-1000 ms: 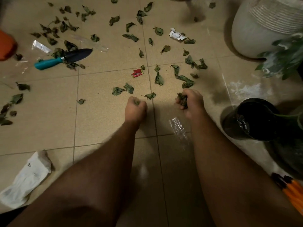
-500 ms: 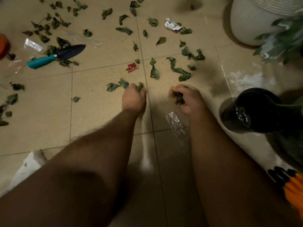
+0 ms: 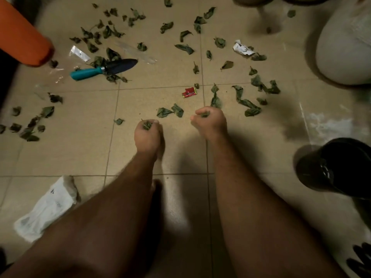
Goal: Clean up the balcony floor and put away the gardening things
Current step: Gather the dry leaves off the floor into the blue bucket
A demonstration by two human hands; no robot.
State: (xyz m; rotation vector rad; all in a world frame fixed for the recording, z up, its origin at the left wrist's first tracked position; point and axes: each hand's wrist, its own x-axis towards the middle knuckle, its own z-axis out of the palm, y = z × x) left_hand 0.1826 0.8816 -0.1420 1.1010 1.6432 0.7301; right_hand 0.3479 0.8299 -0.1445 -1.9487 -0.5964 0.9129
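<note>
Wilted green leaves (image 3: pixel 247 105) lay strewn over the tan floor tiles (image 3: pixel 80 157), thickest beyond the fingers and off to both sides. Left hand (image 3: pixel 147 137) curled into a fist, fingers (image 3: pixel 154 123) closed round a small clump of leaves (image 3: pixel 146 125) that poked out at the top. Right hand (image 3: pixel 209 122) likewise curled, fingers (image 3: pixel 201 112) folded over another bit of leaf; only a sliver of green showed there. Both fists held low over the floor, apart from one another, forearms reaching in from the near edge.

Just beyond the fingers and between the two fists: a pair of crumpled leaves (image 3: pixel 170 112). A little farther out, a small red wrapper (image 3: pixel 189 92) near the tile joint. Past the right fingers, a long twisted strip of leaves trailing toward the right.

Well beyond the left fingers and off to the left lay a trowel (image 3: pixel 104 69), teal handle toward the left, dark blade toward the right, leaves touching it on both sides. Beside it, clear plastic scraps (image 3: pixel 79 53), and farther left an orange object (image 3: pixel 22 35), blurred. Far beyond the right fingers, a crumpled white paper scrap (image 3: pixel 242 48).

Right of the right fingers, well apart, stood a large pale pot (image 3: pixel 341 53); nearer the person on that side, a black pot (image 3: pixel 337 167), tilted or upright not clear. Behind the left fingers, near the left forearm, a flattened white bag (image 3: pixel 46 209) on the floor.
</note>
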